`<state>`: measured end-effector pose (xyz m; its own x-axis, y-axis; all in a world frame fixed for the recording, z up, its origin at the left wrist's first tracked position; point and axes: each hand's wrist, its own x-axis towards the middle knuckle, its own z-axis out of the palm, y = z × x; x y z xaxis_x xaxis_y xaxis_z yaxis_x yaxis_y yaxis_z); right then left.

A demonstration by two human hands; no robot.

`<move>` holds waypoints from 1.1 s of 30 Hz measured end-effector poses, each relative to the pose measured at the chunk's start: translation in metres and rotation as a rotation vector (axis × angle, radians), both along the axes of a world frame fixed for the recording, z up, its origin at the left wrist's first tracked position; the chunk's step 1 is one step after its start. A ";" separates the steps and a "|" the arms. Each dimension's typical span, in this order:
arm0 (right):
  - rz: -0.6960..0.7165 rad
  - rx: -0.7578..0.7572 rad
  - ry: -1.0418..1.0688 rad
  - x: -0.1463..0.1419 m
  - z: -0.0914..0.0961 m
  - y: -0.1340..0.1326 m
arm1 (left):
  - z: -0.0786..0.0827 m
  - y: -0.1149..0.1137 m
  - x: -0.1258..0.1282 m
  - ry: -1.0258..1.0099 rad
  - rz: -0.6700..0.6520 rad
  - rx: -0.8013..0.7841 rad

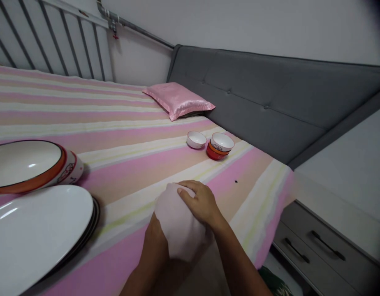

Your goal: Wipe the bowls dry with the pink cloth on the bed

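A pale pinkish cloth [180, 222] is bunched in front of me near the bed's edge, draped over something rounded that I cannot see. My right hand [200, 201] lies over the top right of the cloth, its fingers curved round the bulge and the thumb pressed on it. From the left, my left hand [156, 232] goes in behind the cloth, which hides its fingers. Farther off on the bed, a small white bowl [196, 139] stands beside a stack of small bowls [220, 146], white on top with orange and red below.
At the left are large nested bowls [38, 172] and a stack of white oval plates [45, 230]. A pink satin pillow [180, 100] lies by the grey headboard [270, 94]. A drawer cabinet [319, 242] stands to the right, beyond the striped bed sheet [125, 164].
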<state>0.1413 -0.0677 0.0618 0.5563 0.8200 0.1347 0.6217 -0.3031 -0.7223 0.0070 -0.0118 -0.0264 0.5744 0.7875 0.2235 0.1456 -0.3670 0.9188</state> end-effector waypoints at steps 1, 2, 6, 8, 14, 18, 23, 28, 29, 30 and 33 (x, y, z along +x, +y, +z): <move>-0.011 0.030 0.073 0.004 -0.003 0.000 | 0.003 0.000 -0.001 -0.002 -0.029 0.011; -0.024 0.061 0.163 0.007 -0.007 0.000 | 0.007 -0.001 -0.001 0.005 -0.052 0.019; -0.094 0.133 0.649 0.018 -0.021 -0.002 | 0.019 -0.004 -0.001 0.090 -0.020 0.088; -0.141 0.091 0.894 0.019 -0.027 -0.005 | 0.023 -0.005 -0.001 0.049 0.004 0.192; -0.110 0.021 1.007 0.011 -0.033 -0.015 | 0.035 -0.008 -0.004 -0.104 -0.004 0.378; 0.058 0.061 0.508 0.000 -0.017 -0.018 | 0.034 -0.009 -0.006 -0.086 -0.008 0.396; -0.009 -0.053 -0.014 -0.028 0.003 -0.018 | 0.026 -0.008 -0.005 -0.096 -0.003 0.488; -0.029 -0.066 -0.342 -0.059 -0.001 -0.015 | 0.023 -0.010 -0.004 -0.092 -0.024 0.433; -0.020 -0.060 -0.378 -0.064 -0.002 -0.015 | 0.021 -0.010 -0.004 -0.094 -0.023 0.421; -0.006 -0.057 -0.402 -0.068 -0.003 -0.015 | 0.018 -0.010 -0.004 -0.093 -0.012 0.395; 0.049 -0.042 -0.425 -0.076 -0.005 -0.018 | 0.006 -0.010 -0.004 -0.080 0.029 0.264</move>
<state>0.0651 -0.0853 0.0572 0.4189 0.8537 0.3093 0.8757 -0.2898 -0.3861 0.0028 -0.0213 -0.0201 0.5249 0.7115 0.4672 0.0901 -0.5922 0.8007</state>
